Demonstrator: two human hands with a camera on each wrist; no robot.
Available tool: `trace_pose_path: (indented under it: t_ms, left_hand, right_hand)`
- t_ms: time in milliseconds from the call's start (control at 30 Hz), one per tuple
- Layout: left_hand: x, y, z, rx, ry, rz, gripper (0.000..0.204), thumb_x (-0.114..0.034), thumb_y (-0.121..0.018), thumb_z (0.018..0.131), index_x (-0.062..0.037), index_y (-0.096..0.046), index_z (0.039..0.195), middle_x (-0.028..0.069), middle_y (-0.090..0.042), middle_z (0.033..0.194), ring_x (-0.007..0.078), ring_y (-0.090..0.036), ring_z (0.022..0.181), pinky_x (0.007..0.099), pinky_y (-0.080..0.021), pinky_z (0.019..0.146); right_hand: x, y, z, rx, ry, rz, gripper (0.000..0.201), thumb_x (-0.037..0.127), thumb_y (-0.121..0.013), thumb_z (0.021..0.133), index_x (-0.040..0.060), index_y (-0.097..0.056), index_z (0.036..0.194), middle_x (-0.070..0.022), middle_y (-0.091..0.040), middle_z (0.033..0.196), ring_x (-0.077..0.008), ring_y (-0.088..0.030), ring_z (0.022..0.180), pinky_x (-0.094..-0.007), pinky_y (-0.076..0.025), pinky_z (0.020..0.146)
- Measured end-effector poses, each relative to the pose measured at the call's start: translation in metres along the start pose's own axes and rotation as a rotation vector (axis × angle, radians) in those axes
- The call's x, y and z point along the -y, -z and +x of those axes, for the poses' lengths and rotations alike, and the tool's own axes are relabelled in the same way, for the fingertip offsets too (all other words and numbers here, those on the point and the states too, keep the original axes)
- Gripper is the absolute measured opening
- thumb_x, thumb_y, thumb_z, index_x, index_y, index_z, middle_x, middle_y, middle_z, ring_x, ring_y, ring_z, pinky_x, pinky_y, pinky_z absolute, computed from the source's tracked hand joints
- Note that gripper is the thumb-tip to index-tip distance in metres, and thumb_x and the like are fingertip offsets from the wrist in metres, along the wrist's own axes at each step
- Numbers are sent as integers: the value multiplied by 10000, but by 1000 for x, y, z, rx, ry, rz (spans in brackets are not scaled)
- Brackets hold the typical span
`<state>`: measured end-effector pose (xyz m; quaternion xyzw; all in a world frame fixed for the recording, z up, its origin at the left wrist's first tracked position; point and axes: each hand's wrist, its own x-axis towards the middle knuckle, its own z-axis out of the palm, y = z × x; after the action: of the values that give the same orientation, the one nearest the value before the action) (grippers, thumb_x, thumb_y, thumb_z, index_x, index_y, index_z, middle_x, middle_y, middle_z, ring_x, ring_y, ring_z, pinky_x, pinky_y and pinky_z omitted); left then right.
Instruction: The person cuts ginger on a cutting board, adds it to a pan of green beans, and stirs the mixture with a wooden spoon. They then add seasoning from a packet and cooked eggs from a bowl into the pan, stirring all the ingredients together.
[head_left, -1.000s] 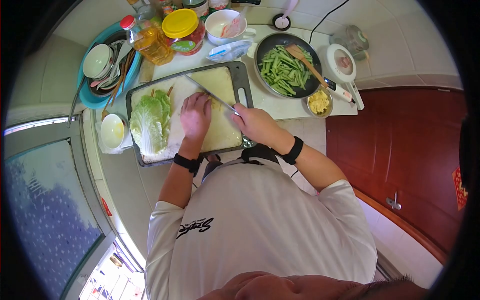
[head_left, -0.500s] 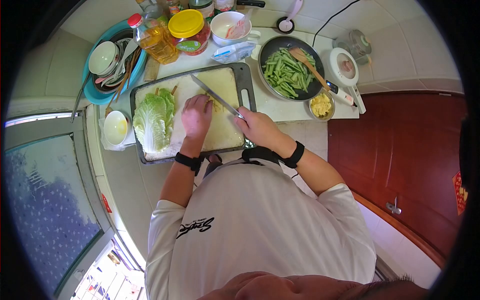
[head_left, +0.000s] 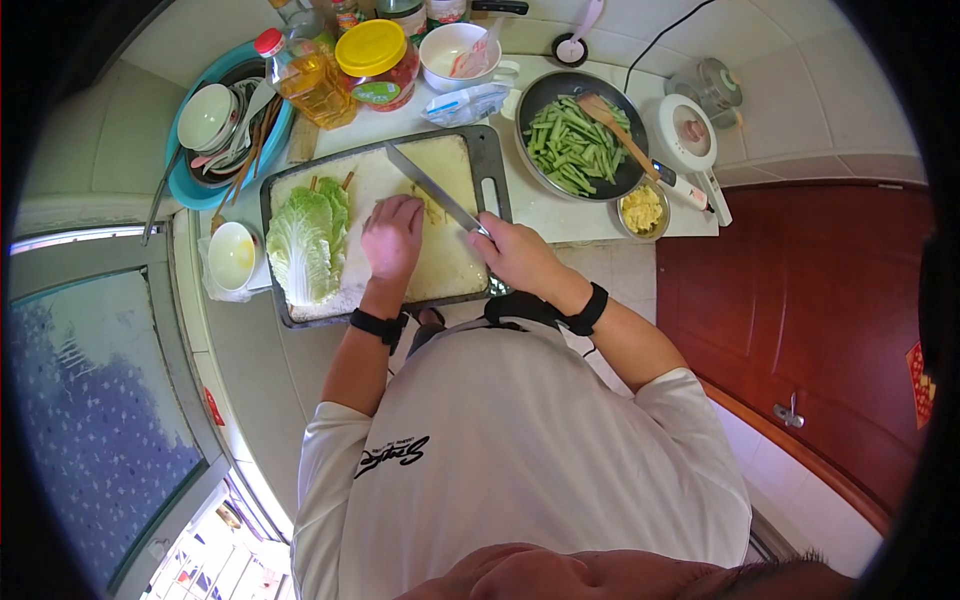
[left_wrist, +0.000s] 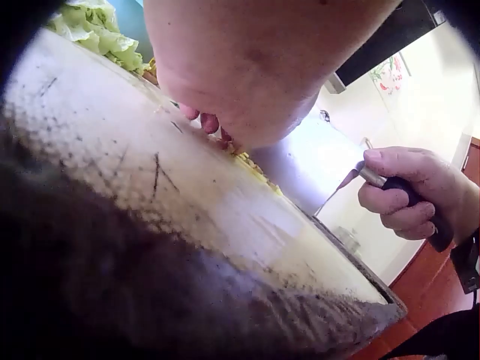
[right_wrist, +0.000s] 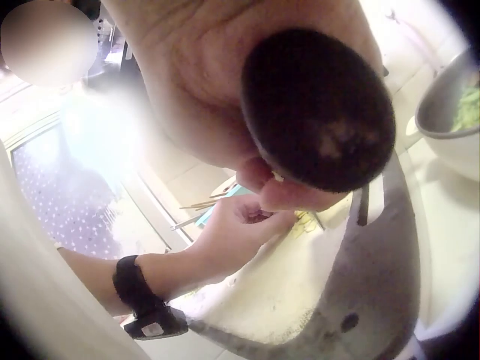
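Observation:
My left hand (head_left: 393, 235) rests on the cutting board (head_left: 450, 270), its curled fingers holding down thin yellow strips of food (left_wrist: 259, 174). Most of what lies under that palm is hidden. My right hand (head_left: 520, 255) grips a kitchen knife by its dark handle (right_wrist: 319, 112). Its broad blade (head_left: 435, 190) slants over the board, tip toward the far left, just past the left fingertips. In the left wrist view the blade shows right beside the yellow strips. A pale green cabbage leaf (head_left: 300, 245) lies on the board's left part.
At the right sits a pan (head_left: 532, 165) of cut green pieces with a wooden spatula (head_left: 615, 130). Close by are a small bowl (head_left: 628, 232) of yellow food and a white lidded pot (head_left: 705, 160). An oil bottle (head_left: 305, 85), a yellow-lidded jar (head_left: 372, 48) and a blue basin (head_left: 180, 185) stand behind.
The knife blade has swung slightly to the right, away from the left hand. The left fingers have drawn back a little, and more yellow strips show. The head view shifted slightly.

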<state>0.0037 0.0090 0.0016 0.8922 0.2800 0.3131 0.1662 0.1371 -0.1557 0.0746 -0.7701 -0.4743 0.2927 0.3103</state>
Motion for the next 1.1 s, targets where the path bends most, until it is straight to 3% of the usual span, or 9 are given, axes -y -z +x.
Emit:
trace_pose_path:
  t_ms: [300, 500, 600, 667, 800, 867, 1100]
  left_hand:
    - [-3, -4, 1, -22, -59, -9, 54, -119, -717, 790, -112, -699, 839, 6, -671, 893, 233, -642, 792, 358, -520, 694]
    - [-12, 5, 2, 0, -21, -17, 67, -110, -728, 780, -109, -709, 845, 25, -634, 831, 243, -637, 775, 359, -529, 671]
    - [-13, 7, 0, 96, -101, -11, 63, -130, -726, 788, -111, -708, 845, 25, -613, 805, 243, -631, 759, 371, -528, 656]
    - [-14, 5, 2, 162, -73, 35, 70, -157, -715, 798, -112, -711, 851, 40, -624, 815, 249, -639, 775, 375, -537, 659]
    - [-20, 6, 12, 268, -33, 126, 66, -167, -691, 801, -122, -705, 847, 45, -631, 847, 240, -652, 824, 353, -560, 688]
    - [-22, 8, 16, 378, -10, 154, 93, -164, -674, 801, -111, -709, 868, 61, -646, 860, 260, -659, 850, 372, -565, 717]
    - [-22, 16, 9, 428, 7, 95, 130, -142, -677, 783, -100, -704, 903, 85, -656, 896, 280, -655, 874, 396, -559, 740]
  right_hand:
    - [-1, -5, 2, 11, 10, -25, 265, 297, -523, 967, 34, -494, 973, -241, -607, 694, -458, -602, 686, -549, -458, 611]
    - [2, 2, 1, 42, -71, 21, 247, 278, -527, 975, 33, -498, 974, -238, -605, 751, -447, -600, 730, -494, -460, 630]
    - [-1, 2, -2, 28, -100, 74, 261, 293, -527, 978, 33, -515, 981, -228, -599, 742, -425, -601, 719, -468, -461, 635]
    - [-2, 2, -2, 22, -94, 106, 295, 328, -539, 963, 33, -524, 964, -245, -623, 756, -462, -605, 738, -522, -463, 640]
    - [-6, 2, -5, 29, -108, 112, 304, 333, -536, 963, 29, -530, 971, -250, -629, 784, -464, -606, 761, -518, -466, 654]
    - [-6, 2, -7, 19, -131, 107, 281, 313, -524, 985, 32, -537, 980, -201, -599, 728, -389, -596, 686, -440, -463, 637]
    - [-14, 3, -12, -20, -124, 147, 290, 315, -527, 984, 25, -543, 986, -217, -612, 778, -382, -599, 718, -434, -467, 665]
